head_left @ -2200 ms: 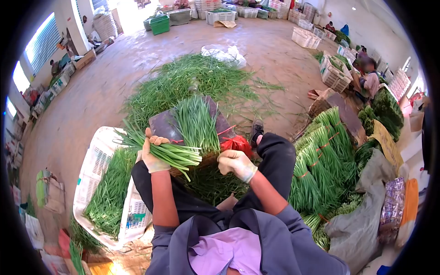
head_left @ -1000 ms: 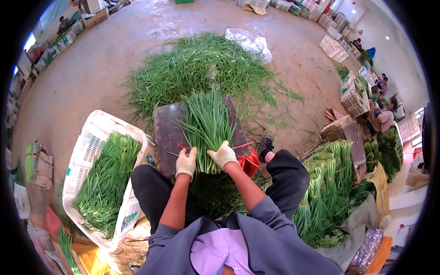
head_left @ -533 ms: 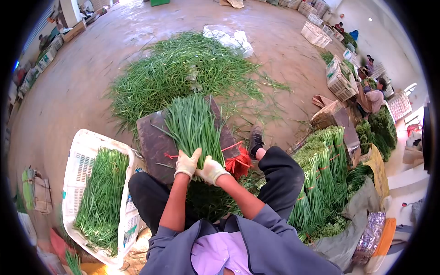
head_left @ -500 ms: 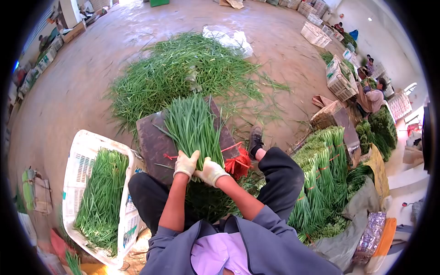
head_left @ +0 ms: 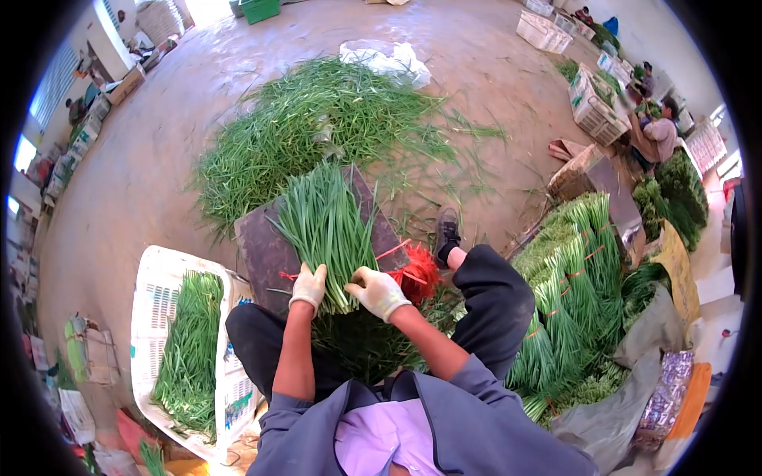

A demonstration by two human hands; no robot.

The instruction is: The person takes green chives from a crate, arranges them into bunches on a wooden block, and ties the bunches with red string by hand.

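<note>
A thick bunch of long green stalks [head_left: 329,218] lies on a dark board [head_left: 266,254], its pale cut ends toward me. Gloved, my left hand [head_left: 309,287] is closed round the left side of the bunch near those ends. My right hand [head_left: 377,292], also gloved, presses with bent fingers at the right side of the same ends. Beneath the bunch a red tie [head_left: 294,276] sticks out on the left. Beside the board's right edge hangs a tuft of red strings [head_left: 419,271].
A white crate [head_left: 143,341] of stalks stands at left. Loose greens [head_left: 309,127] cover the floor ahead, near a white plastic sheet [head_left: 389,59]. Tied bundles [head_left: 571,293] are stacked at right. Another person [head_left: 660,135] sits at the far right beside crates.
Earlier my left hand held a separate handful in the air; later both hands were on the bunch on the board. Since then my right hand has shifted slightly right, and the pale ends show between the hands.
</note>
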